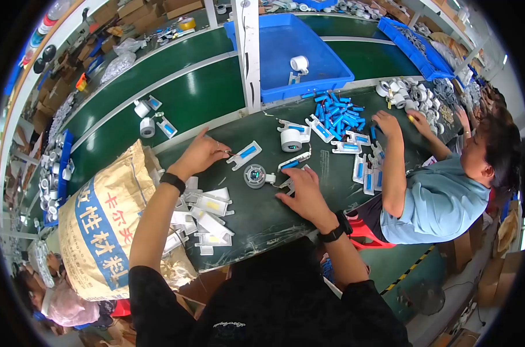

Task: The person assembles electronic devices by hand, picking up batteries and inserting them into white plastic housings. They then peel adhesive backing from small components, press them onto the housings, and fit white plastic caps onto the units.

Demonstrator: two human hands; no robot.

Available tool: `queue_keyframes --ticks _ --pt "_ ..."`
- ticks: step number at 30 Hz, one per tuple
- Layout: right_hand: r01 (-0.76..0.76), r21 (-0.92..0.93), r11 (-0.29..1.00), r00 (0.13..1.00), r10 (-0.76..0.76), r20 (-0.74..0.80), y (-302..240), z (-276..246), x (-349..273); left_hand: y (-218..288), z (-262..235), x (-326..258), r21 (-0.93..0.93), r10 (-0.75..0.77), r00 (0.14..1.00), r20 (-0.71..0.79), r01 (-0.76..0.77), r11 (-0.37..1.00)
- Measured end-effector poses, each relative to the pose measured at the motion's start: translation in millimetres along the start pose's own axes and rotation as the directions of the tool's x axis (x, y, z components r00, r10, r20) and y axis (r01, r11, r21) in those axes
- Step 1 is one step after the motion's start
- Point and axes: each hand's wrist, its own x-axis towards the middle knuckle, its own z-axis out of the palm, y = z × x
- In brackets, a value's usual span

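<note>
1. The left hand reaches over the dark green surface, its thumb and fingertips pinched narrow at the left end of a white holder that carries a blue cell lengthwise (whatever sits between the fingertips is too small to make out).
2. The right hand lies low over the surface, nearer the person's right side. Thumb and forefinger stand apart, with a small white part partly hidden between them; I cannot tell whether it is gripped.
3. Between the two hands rests a round white unit, its open face up and a greenish spot at its middle. A short stem points toward the right hand.
4. Just beyond the right hand, another white holder with a blue cell lies at a slant, and behind it stands a rounded white housing.
5. Near the left forearm, white plastic shells lie heaped beside a tan paper sack with a blue band.
6. Farther off on the right, loose blue cells form a pile, with several loaded holders lying nearer.
7. A co-worker in a light blue shirt sits at the right, both arms reaching over the surface.
8. Beyond the surface, a blue tray sits on a green belt.
</note>
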Motion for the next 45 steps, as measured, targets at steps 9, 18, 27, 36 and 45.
queue_keyframes --ticks 9,18,27,36,45 --pt "0.147 -0.097 0.984 0.989 -0.149 -0.005 5.7 4.7 6.2 -6.1 2.4 -9.2 -0.316 -0.075 0.995 -0.064 0.051 0.947" --pt "-0.278 0.565 0.777 0.959 0.19 0.21 1.4 36.4 49.6 -14.8 14.6 2.9 -0.556 -0.302 0.921 -0.246 0.121 0.822" --pt "-0.247 0.597 0.763 0.969 0.191 0.157 -1.5 36.9 49.1 -8.8 11.5 9.7 -0.609 -0.342 0.908 -0.24 0.134 0.782" --pt "-0.14 0.868 0.476 0.973 0.228 0.032 1.2 92.5 102.6 -15.7 6.1 27.0 -0.664 -0.384 0.879 -0.284 0.108 0.74" --pt "-0.095 0.869 0.485 0.962 0.271 -0.046 -32.8 131.9 155.9 -60.4 3.0 31.3 -0.799 -0.495 0.794 -0.353 0.02 0.601"
